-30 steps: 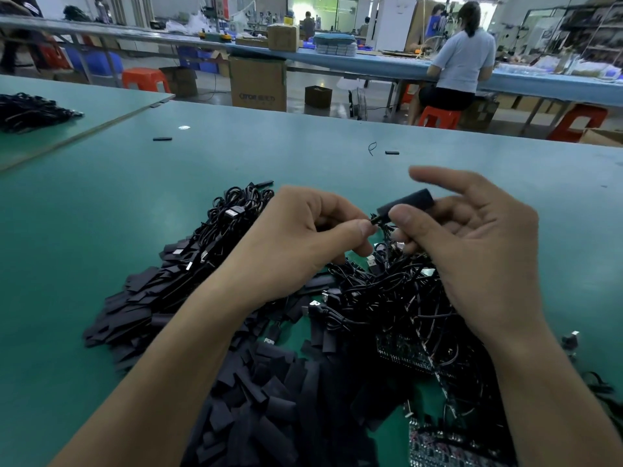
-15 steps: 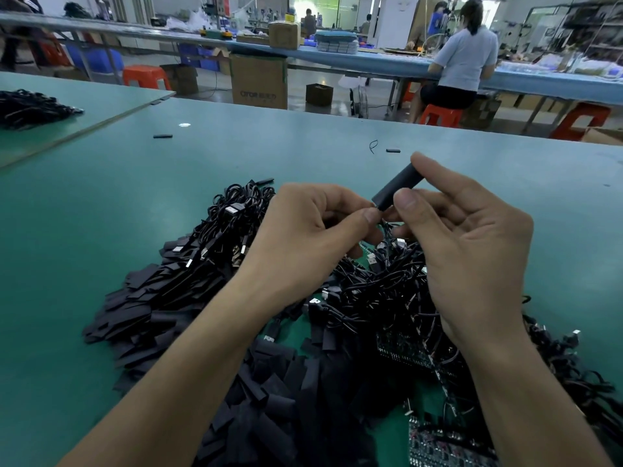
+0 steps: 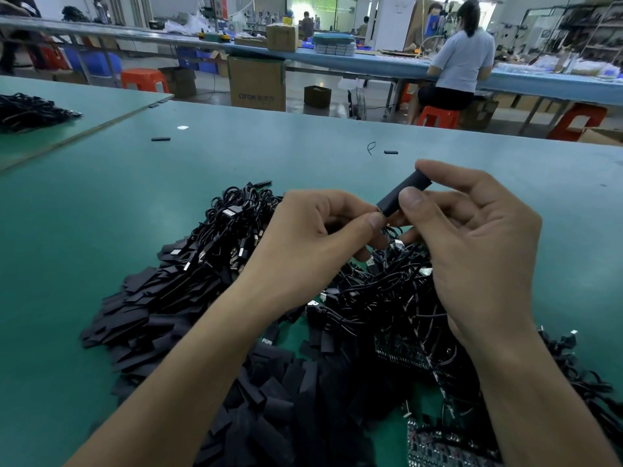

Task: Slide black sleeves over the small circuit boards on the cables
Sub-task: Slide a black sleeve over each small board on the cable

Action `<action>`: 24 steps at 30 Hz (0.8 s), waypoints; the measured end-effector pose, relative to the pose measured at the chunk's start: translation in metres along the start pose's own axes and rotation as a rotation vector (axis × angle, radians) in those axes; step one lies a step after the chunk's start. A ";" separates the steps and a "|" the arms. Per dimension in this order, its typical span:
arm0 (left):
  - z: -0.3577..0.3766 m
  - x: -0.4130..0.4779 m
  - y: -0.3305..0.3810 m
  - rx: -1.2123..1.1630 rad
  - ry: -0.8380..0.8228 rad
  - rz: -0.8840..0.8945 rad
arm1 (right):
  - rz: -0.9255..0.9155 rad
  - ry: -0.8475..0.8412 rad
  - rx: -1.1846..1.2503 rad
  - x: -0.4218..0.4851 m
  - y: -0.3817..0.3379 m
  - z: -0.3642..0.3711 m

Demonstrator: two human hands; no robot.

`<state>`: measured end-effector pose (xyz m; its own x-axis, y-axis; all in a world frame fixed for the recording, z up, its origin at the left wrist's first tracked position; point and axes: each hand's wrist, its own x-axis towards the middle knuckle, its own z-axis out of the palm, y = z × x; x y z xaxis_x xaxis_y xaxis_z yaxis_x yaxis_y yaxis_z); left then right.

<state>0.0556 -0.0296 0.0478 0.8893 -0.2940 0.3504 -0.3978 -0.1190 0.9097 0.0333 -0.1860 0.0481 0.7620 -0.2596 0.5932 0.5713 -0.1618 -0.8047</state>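
Note:
My right hand (image 3: 472,237) pinches a black sleeve (image 3: 406,192) between thumb and fingers, tilted with its upper end to the right. My left hand (image 3: 313,241) pinches a thin black cable (image 3: 391,232) right at the sleeve's lower end; whatever sits inside the sleeve is hidden. Below both hands lies a tangle of black cables (image 3: 381,291) with small circuit boards (image 3: 401,352). A heap of loose flat black sleeves (image 3: 263,392) covers the green table (image 3: 101,230) in front of me.
Sleeved cables with USB plugs (image 3: 232,230) are piled left of my hands. Stray black pieces (image 3: 160,139) lie further back on the table. Another cable heap (image 3: 30,111) sits on the left table. A person (image 3: 462,59) sits at a far bench among stools and boxes.
Both hands rose slightly and the sleeve tilted more steeply, its upper end up to the right. My left fingertips stay at its lower end with the cable.

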 end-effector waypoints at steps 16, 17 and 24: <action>-0.020 0.018 -0.038 0.488 0.138 -0.027 | 0.109 -0.067 -0.684 0.010 -0.013 -0.035; -0.023 0.021 -0.039 0.507 0.233 -0.014 | 0.169 -0.137 -0.758 0.010 -0.012 -0.037; -0.059 0.060 -0.056 0.913 0.429 -0.171 | 0.289 -0.280 -0.851 0.011 -0.003 -0.037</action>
<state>0.1448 0.0157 0.0309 0.8848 0.1382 0.4450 -0.1180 -0.8574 0.5009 0.0284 -0.2240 0.0558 0.9483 -0.1775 0.2632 0.0183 -0.7971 -0.6035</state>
